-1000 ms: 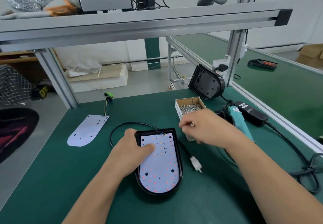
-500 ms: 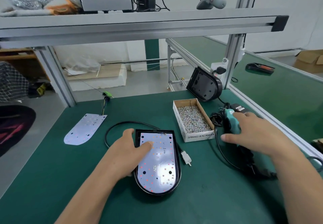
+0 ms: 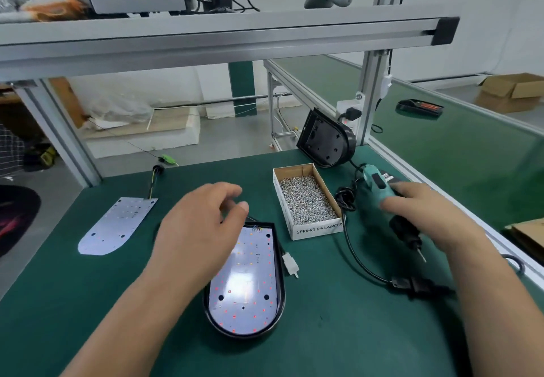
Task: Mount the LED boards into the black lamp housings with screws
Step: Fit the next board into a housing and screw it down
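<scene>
Board (image 3: 244,282) sits in the housing (image 3: 281,294), lower centre, no fixing seen yet, so fastening looks to be just starting. Right hand (image 3: 426,220), centre right, grips the driver (image 3: 379,191), bit pointing down-frame; next, bit and one of the screws (image 3: 306,200) must line up on a board hole. Left hand (image 3: 194,235) hovers over the board's top end, fingers loosely curled, empty.

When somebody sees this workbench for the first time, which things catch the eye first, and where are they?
The white LED board dotted with red points, lying in the black oval lamp housing at the centre front of the green table, stands out first, with the left hand hovering over its far end. To the right, the right hand grips a teal electric screwdriver, beside an open cardboard box full of silver screws.
</scene>
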`<move>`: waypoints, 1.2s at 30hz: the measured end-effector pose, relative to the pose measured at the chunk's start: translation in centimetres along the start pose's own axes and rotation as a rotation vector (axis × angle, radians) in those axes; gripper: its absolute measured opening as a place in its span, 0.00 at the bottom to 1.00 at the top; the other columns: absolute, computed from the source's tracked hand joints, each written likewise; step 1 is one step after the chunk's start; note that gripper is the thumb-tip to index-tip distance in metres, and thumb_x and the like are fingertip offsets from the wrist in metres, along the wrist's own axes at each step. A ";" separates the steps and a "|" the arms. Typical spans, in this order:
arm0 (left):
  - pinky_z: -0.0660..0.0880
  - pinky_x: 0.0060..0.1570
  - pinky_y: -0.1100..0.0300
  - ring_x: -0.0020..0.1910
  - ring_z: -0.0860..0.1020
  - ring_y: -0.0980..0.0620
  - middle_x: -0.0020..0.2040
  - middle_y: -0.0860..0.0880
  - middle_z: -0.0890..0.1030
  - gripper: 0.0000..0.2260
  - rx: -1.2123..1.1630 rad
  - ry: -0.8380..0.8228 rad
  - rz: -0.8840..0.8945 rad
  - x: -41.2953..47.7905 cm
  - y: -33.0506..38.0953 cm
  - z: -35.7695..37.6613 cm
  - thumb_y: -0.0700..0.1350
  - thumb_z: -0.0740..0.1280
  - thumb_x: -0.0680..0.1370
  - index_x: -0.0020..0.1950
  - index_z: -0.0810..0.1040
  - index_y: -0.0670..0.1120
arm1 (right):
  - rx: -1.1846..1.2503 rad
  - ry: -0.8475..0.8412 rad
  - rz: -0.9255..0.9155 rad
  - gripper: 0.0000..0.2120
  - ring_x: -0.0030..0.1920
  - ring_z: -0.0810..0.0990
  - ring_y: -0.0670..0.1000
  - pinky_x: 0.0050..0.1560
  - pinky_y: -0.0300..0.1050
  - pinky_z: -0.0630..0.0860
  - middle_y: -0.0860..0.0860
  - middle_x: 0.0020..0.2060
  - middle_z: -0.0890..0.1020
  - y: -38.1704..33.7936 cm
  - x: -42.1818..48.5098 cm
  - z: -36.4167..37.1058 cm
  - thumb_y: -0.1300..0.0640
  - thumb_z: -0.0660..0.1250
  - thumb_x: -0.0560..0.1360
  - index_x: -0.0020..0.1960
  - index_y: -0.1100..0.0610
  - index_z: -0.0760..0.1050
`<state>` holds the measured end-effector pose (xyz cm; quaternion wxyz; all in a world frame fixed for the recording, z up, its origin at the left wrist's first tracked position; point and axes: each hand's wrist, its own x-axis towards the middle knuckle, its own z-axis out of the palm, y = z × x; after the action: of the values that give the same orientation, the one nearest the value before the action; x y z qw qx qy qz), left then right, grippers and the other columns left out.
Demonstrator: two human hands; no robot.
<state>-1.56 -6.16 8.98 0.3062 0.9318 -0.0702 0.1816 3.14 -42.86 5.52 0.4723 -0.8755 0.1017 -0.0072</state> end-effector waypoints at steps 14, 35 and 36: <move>0.65 0.52 0.49 0.49 0.79 0.43 0.46 0.50 0.84 0.05 0.554 -0.583 0.326 9.5 5.9 11.9 0.42 0.69 0.78 0.46 0.84 0.49 | 0.661 -0.010 -0.006 0.09 0.25 0.75 0.54 0.22 0.41 0.69 0.61 0.34 0.80 -1.5 -0.6 1.3 0.59 0.69 0.76 0.49 0.66 0.76; 0.85 0.47 0.54 0.42 0.77 0.49 0.42 0.47 0.77 0.02 -1.553 -0.699 -0.515 6.1 4.0 2.5 0.39 0.64 0.83 0.52 0.76 0.43 | 1.306 0.028 0.119 0.17 0.30 0.78 0.47 0.28 0.35 0.77 0.55 0.39 0.79 -2.9 -0.8 3.6 0.52 0.72 0.78 0.63 0.59 0.77; 0.84 0.47 0.55 0.43 0.77 0.49 0.42 0.47 0.77 0.02 -1.641 -0.703 -0.554 4.9 3.6 1.8 0.40 0.64 0.82 0.51 0.76 0.43 | 1.336 0.052 0.117 0.17 0.31 0.79 0.48 0.29 0.36 0.78 0.55 0.40 0.80 -3.3 -1.1 4.1 0.53 0.73 0.78 0.62 0.60 0.77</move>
<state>2.61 -10.26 11.46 0.8621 0.4089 -0.0403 -0.2965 3.09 -37.47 6.08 0.9098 -0.3875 0.1340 -0.0641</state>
